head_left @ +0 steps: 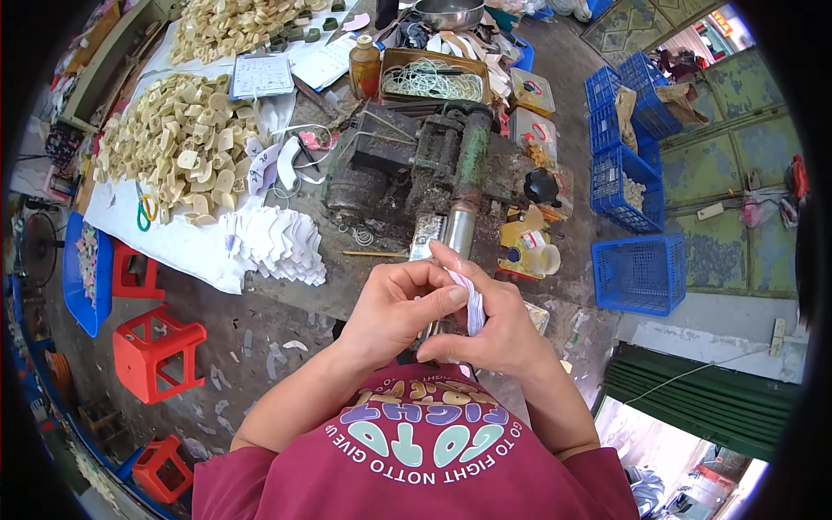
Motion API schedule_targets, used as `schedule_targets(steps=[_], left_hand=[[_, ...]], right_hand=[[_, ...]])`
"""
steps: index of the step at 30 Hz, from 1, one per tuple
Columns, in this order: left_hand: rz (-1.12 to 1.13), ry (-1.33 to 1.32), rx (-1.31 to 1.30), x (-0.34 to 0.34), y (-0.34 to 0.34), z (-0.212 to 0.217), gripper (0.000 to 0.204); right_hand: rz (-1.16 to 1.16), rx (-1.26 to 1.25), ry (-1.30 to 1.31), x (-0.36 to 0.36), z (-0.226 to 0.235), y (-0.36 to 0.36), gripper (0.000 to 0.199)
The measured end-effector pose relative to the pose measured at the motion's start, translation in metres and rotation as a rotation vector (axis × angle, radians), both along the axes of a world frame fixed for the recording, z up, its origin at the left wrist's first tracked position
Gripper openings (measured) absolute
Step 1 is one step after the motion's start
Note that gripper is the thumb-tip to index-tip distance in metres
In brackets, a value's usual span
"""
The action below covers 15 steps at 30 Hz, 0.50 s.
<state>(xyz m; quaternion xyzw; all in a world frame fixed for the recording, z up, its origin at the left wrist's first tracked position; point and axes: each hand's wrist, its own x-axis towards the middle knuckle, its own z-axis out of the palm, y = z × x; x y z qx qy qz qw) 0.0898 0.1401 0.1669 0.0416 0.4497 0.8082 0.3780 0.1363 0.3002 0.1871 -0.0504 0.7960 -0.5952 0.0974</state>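
Note:
A small stack of thin, white-and-lilac cut pieces (475,310) is held in front of my chest. My right hand (503,325) is closed around it, with the thumb below and the fingers along its far side. From the other side, my left hand (386,308) pinches the stack's edge between thumb and curled fingers. Just beyond my hands stands a greasy, dark machine (425,156) with a green-painted cylinder and a shiny metal shaft (460,230). Wavy-edged white pieces (276,245) lie in a fanned pile left of the machine.
Beige moulded pieces (178,147) are heaped on white sheeting at the left. A box of string (433,80) and an amber bottle (364,68) stand behind the machine. Yellow containers (524,247) line its right side. Red stools (160,354) and blue crates (640,274) stand on the floor.

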Motion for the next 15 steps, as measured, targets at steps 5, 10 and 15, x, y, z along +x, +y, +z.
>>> schedule_targets(steps=[5,10,15], left_hand=[[0.031,0.066,-0.056,0.005,-0.002,0.002,0.013],[0.133,0.361,-0.234,0.004,-0.014,-0.013,0.008],[0.054,0.696,-0.359,0.004,-0.001,-0.019,0.01]], right_hand=[[-0.106,-0.328,-0.177,0.007,-0.002,0.004,0.07],[-0.617,-0.171,-0.131,0.009,-0.011,0.056,0.051],[-0.487,-0.287,-0.256,0.018,-0.001,0.025,0.045]])
